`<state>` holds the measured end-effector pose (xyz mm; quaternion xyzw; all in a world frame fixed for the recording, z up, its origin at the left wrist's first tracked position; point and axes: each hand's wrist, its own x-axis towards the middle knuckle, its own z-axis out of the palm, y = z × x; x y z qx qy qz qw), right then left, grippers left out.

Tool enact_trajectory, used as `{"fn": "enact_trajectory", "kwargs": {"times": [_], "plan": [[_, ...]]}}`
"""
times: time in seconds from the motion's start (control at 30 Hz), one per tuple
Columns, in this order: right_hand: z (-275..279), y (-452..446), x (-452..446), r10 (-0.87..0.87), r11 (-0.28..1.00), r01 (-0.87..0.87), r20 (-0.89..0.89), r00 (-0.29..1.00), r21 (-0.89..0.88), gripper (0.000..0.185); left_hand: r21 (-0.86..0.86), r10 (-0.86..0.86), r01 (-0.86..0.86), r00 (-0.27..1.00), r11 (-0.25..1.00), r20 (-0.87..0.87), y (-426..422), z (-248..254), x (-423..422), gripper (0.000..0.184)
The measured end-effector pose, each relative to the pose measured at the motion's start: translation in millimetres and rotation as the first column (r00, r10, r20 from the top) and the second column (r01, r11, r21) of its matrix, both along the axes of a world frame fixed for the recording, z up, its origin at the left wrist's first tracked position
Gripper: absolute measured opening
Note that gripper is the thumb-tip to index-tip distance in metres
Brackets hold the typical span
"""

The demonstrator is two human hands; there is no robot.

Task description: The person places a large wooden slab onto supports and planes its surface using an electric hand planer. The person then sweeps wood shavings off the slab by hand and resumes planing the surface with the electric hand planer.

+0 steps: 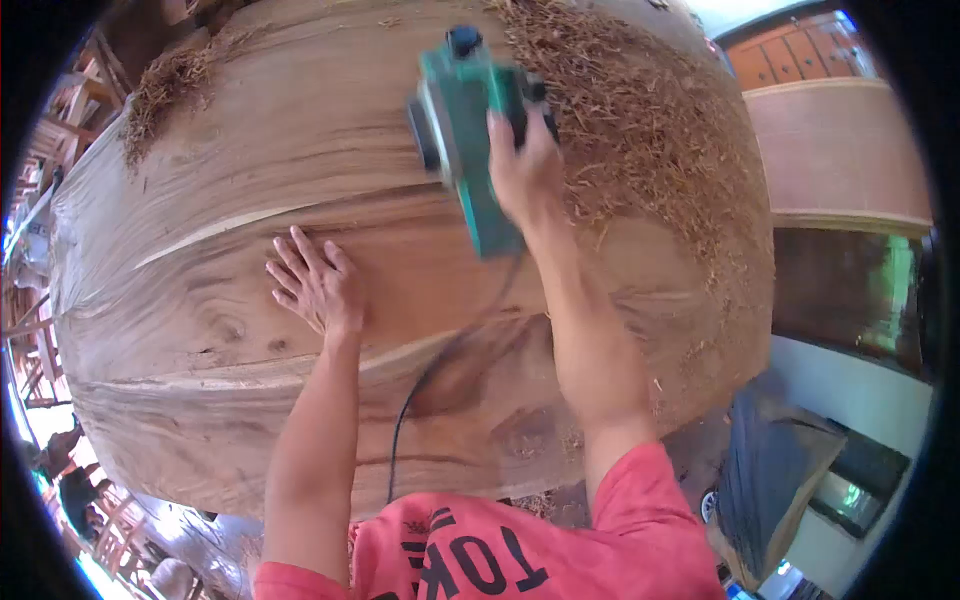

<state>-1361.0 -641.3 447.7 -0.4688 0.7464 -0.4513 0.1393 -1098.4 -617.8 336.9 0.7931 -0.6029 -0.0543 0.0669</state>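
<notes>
A green power planer (475,150) rests on a broad wooden slab (420,285), toward its far side. My right hand (525,165) is wrapped round the planer's handle; hand and tool are slightly blurred. My left hand (318,285) lies flat on the bare wood to the left, fingers spread, holding nothing. From the planer's near end a dark cord (425,375) runs across the slab toward my body. Curly wood shavings (640,120) cover the slab to the right of the planer. The planer's underside is hidden.
More shavings (170,95) lie at the slab's far left edge. Beyond its right edge are a pale panel (840,150) and a dark glossy surface (850,290). A dark cloth cover (765,470) stands at the lower right. Wooden pieces clutter the left side.
</notes>
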Motion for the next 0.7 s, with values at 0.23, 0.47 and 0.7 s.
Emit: {"fn": "enact_trajectory", "kwargs": {"times": [0.23,0.47,0.7], "plan": [[6.1,383.1,52.5,-0.110,0.991,0.083,0.293,0.950,0.102,0.033,0.010,-0.018,0.019,0.999,1.000,-0.033,4.4,12.5,-5.1,0.063],[-0.8,383.5,38.2,-0.161,0.982,0.118,0.335,0.929,0.146,0.047,0.035,-0.126,0.131,0.984,0.991,-0.126,38.9,11.2,-87.0,0.066],[3.3,145.8,-34.3,-0.086,0.996,0.087,0.232,0.969,0.004,0.048,0.039,-0.106,0.109,0.991,0.993,-0.079,34.9,10.5,-94.3,0.069]]}}
